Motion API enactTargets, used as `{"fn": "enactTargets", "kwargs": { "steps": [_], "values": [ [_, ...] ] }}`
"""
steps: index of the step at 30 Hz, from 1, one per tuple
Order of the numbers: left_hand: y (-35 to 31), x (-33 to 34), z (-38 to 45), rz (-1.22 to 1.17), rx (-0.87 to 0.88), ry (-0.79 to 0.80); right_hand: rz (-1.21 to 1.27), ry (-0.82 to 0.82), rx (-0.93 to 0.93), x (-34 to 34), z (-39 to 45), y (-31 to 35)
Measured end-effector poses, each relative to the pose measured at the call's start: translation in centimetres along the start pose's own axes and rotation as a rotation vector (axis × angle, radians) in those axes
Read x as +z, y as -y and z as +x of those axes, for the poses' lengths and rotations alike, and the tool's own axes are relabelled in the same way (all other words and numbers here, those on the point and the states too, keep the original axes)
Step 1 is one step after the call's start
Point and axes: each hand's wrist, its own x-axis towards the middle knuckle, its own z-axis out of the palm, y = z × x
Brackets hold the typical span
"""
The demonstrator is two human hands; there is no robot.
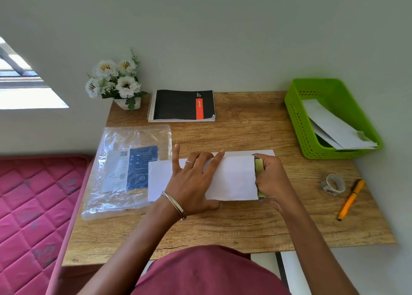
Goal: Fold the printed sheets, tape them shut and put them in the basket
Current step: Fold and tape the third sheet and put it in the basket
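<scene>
I've got the folded sheet (231, 177) lying mid-bench, white side up, long edge running L–R, w/ a green printed edge showing at its right end. Left hand (192, 181) lies flat on the sheet's left-centre, fingers (215, 161) spread and extended, pressing down, not gripping anything. Right hand (270, 178) is curled round the sheet's right end, pinching that edge betw. thumb and fingertips. A second layer of white paper sticks out beyond the far edge, under the fold.

The sheet's left end overlaps a clear plastic bag (127, 172) w/ a blue and white label, flat on the bench's left side. Right of the hands, well apart: a tape roll (332, 184) and just beside it an orange pen (351, 200), angled. Far right corner: green basket (298, 120), perforated walls, w/ folded white sheets (336, 127) already inside, leaning toward its right wall. At the back, a black spiral notebook (181, 105) w/ a red stripe, and a small white pot of white flowers (117, 80) at the back-left corner.

Bench (234, 225) is wood-grain, pushed against a plain pale wall (223, 38). Left of it a bed w/ a pink quilted mattress (33, 205); window (22, 83) upper left, bright.
</scene>
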Motion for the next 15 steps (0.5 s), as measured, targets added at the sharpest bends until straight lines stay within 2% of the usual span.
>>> {"fn": "enactTargets", "kwargs": {
  "steps": [4, 9, 11, 13, 15],
  "values": [
    [0.0, 0.1, 0.2, 0.007, 0.007, -0.003, -0.063, -0.025, -0.027, 0.0, 0.2, -0.8],
    [0.6, 0.2, 0.1, 0.032, -0.031, -0.009, 0.083, 0.030, 0.059, -1.2, 0.3, -1.4],
    [1.1, 0.1, 0.2, 0.043, -0.084, -0.021, 0.100, -0.095, 0.095, -2.3, 0.8, -2.3],
    [1.6, 0.0, 0.3, 0.047, -0.140, -0.022, -0.052, -0.317, 0.094, -3.3, 1.4, -3.1],
    [1.9, -0.2, 0.5, 0.047, -0.195, 0.013, -0.192, -0.455, 0.141, -4.0, 2.2, -4.3]
  ]
}}
